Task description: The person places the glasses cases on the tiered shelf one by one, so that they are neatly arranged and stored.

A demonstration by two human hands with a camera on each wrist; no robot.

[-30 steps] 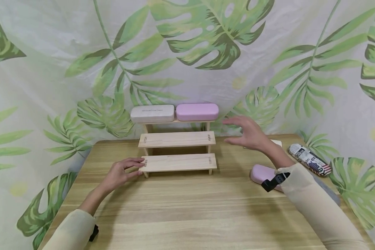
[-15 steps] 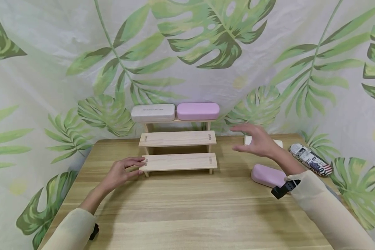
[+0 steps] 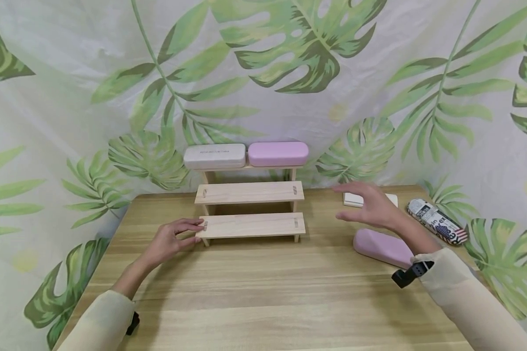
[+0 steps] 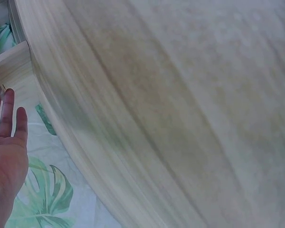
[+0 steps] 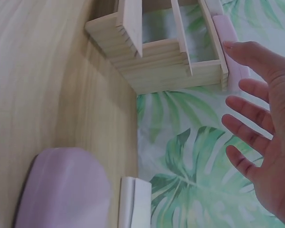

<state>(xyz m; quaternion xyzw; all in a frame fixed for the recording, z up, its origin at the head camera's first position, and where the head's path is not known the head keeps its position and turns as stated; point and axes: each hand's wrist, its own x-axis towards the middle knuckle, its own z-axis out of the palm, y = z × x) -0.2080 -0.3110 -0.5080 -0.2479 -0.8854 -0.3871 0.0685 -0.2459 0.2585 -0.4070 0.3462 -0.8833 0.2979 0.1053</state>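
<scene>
A three-step wooden display rack (image 3: 250, 192) stands at the back of the table. On its top step lie a whitish glasses case (image 3: 215, 156) and, to the right, a pink glasses case (image 3: 278, 154). My left hand (image 3: 166, 243) rests its fingertips and thumb against the left end of the lowest step; its fingers look fairly straight in the left wrist view. Held above the back right of the table, my right hand (image 3: 371, 204) has thumb and fingers spread apart with nothing between them. Below it lies another pink glasses case (image 3: 382, 247), partly behind the forearm.
Behind the right hand, a flat white case (image 3: 353, 200) lies near the table's back edge. Farther right is a printed glasses case (image 3: 436, 222). A leaf-patterned cloth (image 3: 276, 117) hangs directly behind the table (image 3: 263, 302).
My right hand has moved right and slightly down, away from the rack's top step, uncovering more of the white case and the pink case on the table. The left hand stays put.
</scene>
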